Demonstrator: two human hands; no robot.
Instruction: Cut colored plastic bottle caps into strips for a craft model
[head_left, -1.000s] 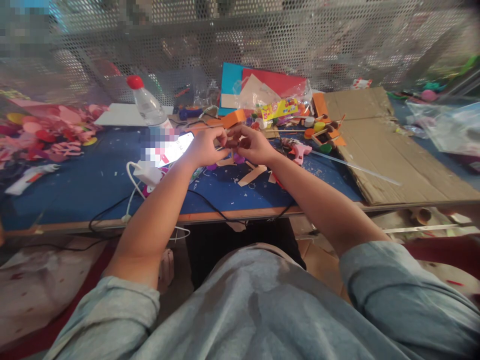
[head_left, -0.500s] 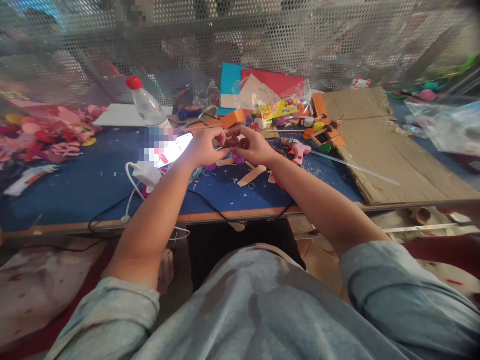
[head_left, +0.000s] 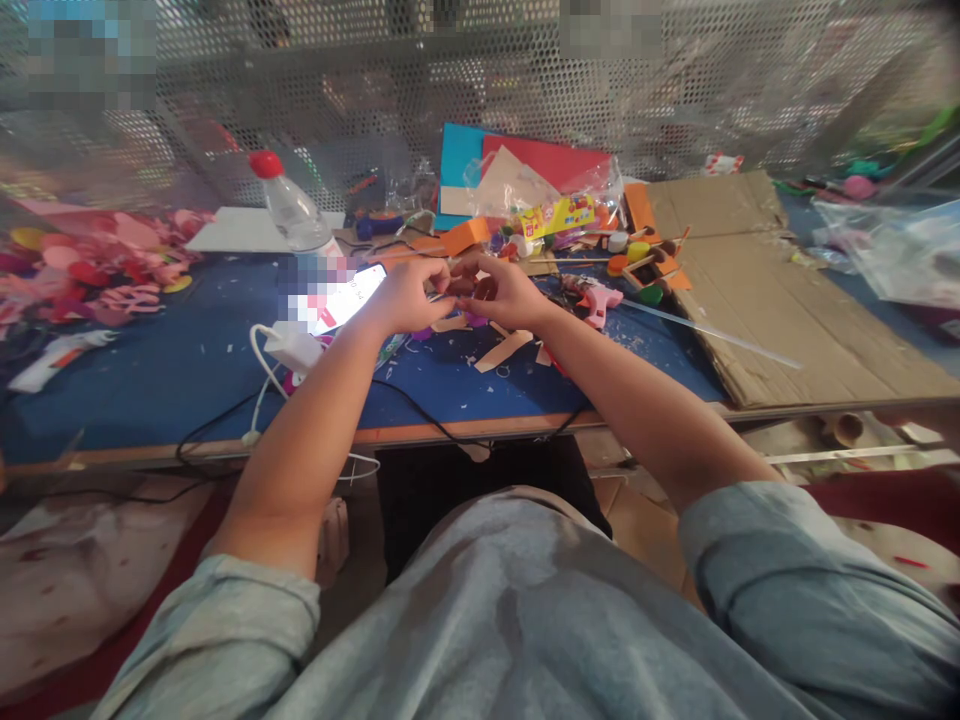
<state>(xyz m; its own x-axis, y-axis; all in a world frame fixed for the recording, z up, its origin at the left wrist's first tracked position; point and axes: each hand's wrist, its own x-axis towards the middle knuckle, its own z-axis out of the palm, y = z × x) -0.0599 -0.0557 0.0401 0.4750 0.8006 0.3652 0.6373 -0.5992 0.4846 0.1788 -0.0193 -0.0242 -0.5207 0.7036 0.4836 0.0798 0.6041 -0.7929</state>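
Observation:
My left hand (head_left: 411, 296) and my right hand (head_left: 504, 292) meet over the blue tabletop (head_left: 435, 375), fingertips nearly touching. The fingers of both are bent into a pinch around something small and brownish between them, too hidden to name. Just under the hands lie purple round pieces (head_left: 422, 333) and tan paper strips (head_left: 504, 352). A lit phone (head_left: 351, 300) rests beside my left wrist. To the right of my right hand is a pink glue gun (head_left: 600, 302).
A tilted plastic bottle with a red cap (head_left: 294, 212) and a white charger (head_left: 294, 347) stand left. Pink and red cutouts (head_left: 82, 265) pile up far left. Flat cardboard (head_left: 780, 290) covers the right side. Coloured sheets (head_left: 551, 165) lie behind, before a perforated metal screen (head_left: 360, 110).
Both hands stay in nearly the same place, with only slight finger movement around the small piece. Nothing else on the table has visibly moved.

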